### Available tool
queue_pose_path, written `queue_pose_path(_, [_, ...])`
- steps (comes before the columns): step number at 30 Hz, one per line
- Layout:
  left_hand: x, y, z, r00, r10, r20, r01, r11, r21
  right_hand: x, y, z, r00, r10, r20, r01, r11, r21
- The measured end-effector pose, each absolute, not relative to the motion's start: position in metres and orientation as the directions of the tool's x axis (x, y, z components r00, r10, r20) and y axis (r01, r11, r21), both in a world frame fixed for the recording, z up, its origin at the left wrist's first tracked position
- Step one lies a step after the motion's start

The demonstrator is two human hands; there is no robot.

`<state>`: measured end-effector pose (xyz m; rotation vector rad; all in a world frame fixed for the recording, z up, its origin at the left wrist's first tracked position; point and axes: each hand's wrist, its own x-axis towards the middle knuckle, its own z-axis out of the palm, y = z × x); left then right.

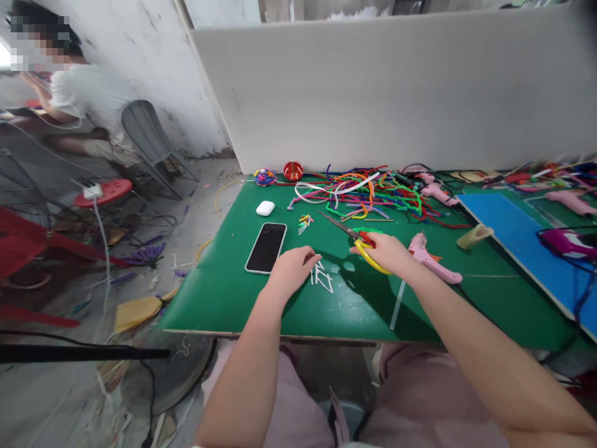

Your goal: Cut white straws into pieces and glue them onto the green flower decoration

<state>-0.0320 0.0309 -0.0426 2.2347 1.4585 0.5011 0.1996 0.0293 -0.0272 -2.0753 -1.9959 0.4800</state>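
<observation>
My right hand [385, 252] is wrapped round the handles of a pair of scissors [361, 239] with yellow and red grips. The blades point away to the upper left, over the green table. Left of it, my left hand [296, 266] hovers low over the table with fingers bent together; whatever is between the fingertips is too small to make out. Several short white strips [321, 278] lie just beside those fingertips. Close to my left wrist lies a phone [265, 247], dark screen up. Small coloured cut pieces [305, 223] sit beyond my hands.
A pink glue gun [433, 261] and a glue stick [397, 305] lie by my right forearm. Coloured pipe cleaners [359, 193] heap along the back. A white earbud case [265, 208] is at left, a blue board [527, 249] at right. Another person [88, 93] sits far left.
</observation>
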Motion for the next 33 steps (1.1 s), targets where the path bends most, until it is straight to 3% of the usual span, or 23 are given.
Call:
queue_pose_path(10, [-0.039,0.025,-0.043,0.471,0.881,0.045,0.719,-0.413,0.559,0.131,0.073,-0.061,0.112,0.987,-0.116,0.813,-0.158,-0.560])
queue_pose_path(21, [-0.035,0.026,-0.044,0.330,0.940,0.084,0.669,-0.296,0.682,0.121,0.060,-0.054,0.131,0.987,-0.097,0.661,-0.160,-0.733])
queue_pose_path(26, [-0.018,0.033,-0.055,0.272,0.959,0.079,0.597,-0.233,0.768,0.124,0.059,-0.036,0.144,0.989,-0.022,0.663,-0.113,-0.740])
queue_pose_path(33, [0.004,0.022,-0.055,0.402,0.900,0.167,0.529,-0.377,0.761,0.197,0.056,-0.012,0.287,0.952,0.106,0.731,-0.146,-0.667])
